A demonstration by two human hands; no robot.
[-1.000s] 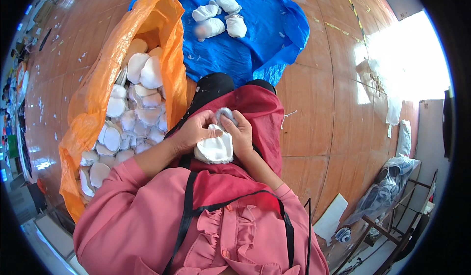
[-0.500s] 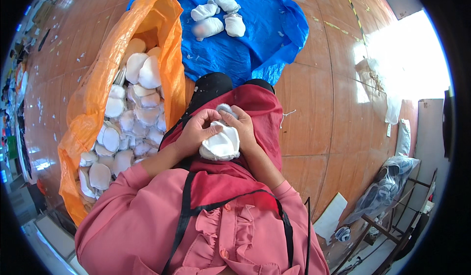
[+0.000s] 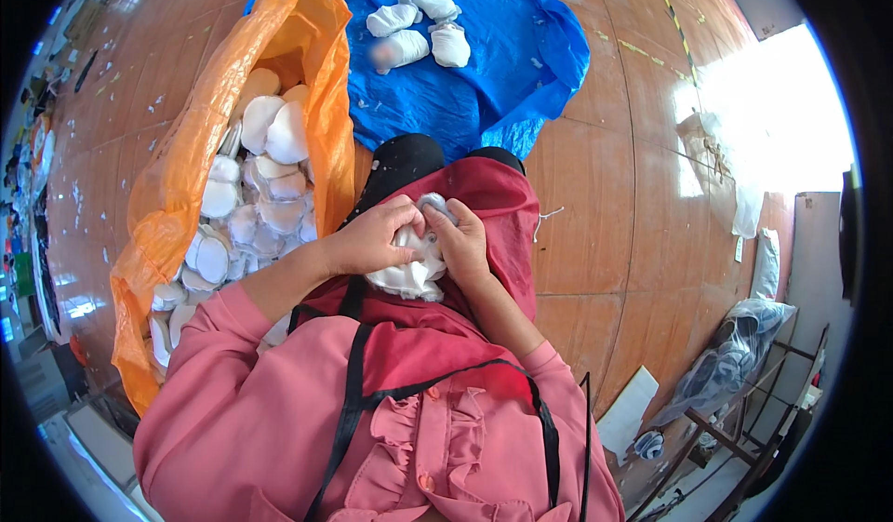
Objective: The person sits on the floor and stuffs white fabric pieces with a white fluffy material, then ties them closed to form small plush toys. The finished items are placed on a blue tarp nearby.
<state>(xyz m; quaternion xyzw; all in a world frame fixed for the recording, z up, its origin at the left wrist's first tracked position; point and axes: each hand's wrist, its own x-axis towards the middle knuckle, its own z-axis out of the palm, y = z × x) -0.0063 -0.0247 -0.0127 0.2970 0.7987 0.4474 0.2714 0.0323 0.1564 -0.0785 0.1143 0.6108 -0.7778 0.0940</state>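
Above my lap, my left hand (image 3: pixel 370 241) and my right hand (image 3: pixel 459 245) meet over a soft white cloth pad (image 3: pixel 406 282). The left fingers pinch its upper edge, with the thumb lying across the cloth. On the other side, my right thumb and fingers are closed round a grey fuzzy part (image 3: pixel 434 203) at the top. Folds run through the white cloth, and its lower end hangs toward the red apron (image 3: pixel 502 234). What lies inside the pad, and exactly where each fingertip presses, is hidden.
To the left stands an open orange woven sack (image 3: pixel 149 234) filled with many oval white pads (image 3: pixel 212 260). Several white cloth bundles (image 3: pixel 450 46) lie on a blue sheet (image 3: pixel 521 66) ahead. A metal rack (image 3: pixel 744 438) and a plastic-wrapped bundle (image 3: pixel 730 354) are at the lower right.
My left hand has moved slightly up and its elbow has swung outward. The white pad, smooth and rounded before, is now bunched and folded between my hands.
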